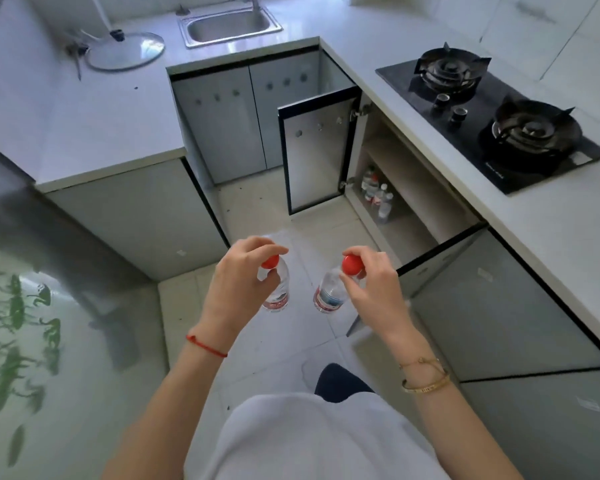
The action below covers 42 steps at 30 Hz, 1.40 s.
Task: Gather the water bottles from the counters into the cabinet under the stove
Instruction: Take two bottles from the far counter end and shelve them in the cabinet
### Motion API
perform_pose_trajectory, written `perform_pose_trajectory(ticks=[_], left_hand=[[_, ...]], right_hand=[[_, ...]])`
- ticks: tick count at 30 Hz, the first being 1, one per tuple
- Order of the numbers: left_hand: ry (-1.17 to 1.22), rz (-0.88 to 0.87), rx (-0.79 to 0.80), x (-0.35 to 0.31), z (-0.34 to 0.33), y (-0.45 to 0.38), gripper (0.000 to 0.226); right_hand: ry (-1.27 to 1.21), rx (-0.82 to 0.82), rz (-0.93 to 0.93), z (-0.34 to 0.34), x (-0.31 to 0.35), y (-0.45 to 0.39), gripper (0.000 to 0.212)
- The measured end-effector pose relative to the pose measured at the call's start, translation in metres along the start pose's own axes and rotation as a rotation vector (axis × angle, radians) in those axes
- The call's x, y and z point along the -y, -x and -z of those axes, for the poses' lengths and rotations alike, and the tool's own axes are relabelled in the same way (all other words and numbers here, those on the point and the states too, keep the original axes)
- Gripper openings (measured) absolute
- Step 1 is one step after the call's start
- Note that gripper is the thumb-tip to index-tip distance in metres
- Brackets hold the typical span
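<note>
- Far to my left stands a glass panel (18, 306) printed with green plants, beside the grey counter run.
- On the left counter (94, 126) a round glass lid (125, 51) lies flat, with a dark utensil (77, 53) just beside it; behind them the steel sink (231, 24) is set into the back counter.
- My left hand (238, 289) hangs over the tiled floor (253, 202), fingers curled round the neck of a clear water bottle (278, 292) just below its red cap (270, 261); the bottle dangles upright beneath my palm. A red string (207, 348) circles that wrist.
- My right hand (369, 282) pinches a second water bottle (329, 292) at its neck, fingertips wrapped round under the red cap (351, 265); this one tilts, base swung toward the left bottle but apart from it. Gold bracelets (425, 379) sit on that wrist.
- Ahead of my hands the cabinet door (316, 150) stands swung open, and a second door (440, 251) nearer me is open too.
- Inside the cabinet under the stove (409, 202), on its bottom shelf, several more bottles (378, 194) stand clustered near the hinge side.
- To the right, the black two-burner gas stove (489, 119) sits in the white counter (551, 237) above that cabinet.
</note>
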<state>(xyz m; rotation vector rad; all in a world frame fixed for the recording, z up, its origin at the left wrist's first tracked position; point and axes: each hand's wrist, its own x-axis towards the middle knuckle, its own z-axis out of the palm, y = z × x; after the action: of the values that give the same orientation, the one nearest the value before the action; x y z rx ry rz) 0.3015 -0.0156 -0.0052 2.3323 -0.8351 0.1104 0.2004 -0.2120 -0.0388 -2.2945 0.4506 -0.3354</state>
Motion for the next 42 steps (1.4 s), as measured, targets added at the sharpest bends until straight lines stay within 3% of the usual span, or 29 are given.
perform_pose_trajectory(ticks=[11,22,33,42], left_hand=[[0.021,-0.031,0.062,0.066,-0.025,-0.155,0.036],[0.038,-0.157,0.155,0.077,-0.088,-0.361,0.033],[0.112,-0.378,0.399,0.077,-0.165,-0.498,0.031],[0.185,-0.635,0.630,0.086,-0.245,-0.573,0.031]], right_hand=[[0.033,-0.031,0.008,-0.035,-0.013,-0.156,0.031],[0.046,-0.097,-0.082,-0.011,-0.064,-0.342,0.033],[0.065,-0.254,-0.343,0.005,-0.106,-0.428,0.032],[0.123,-0.538,-0.664,-0.015,-0.150,-0.454,0.030]])
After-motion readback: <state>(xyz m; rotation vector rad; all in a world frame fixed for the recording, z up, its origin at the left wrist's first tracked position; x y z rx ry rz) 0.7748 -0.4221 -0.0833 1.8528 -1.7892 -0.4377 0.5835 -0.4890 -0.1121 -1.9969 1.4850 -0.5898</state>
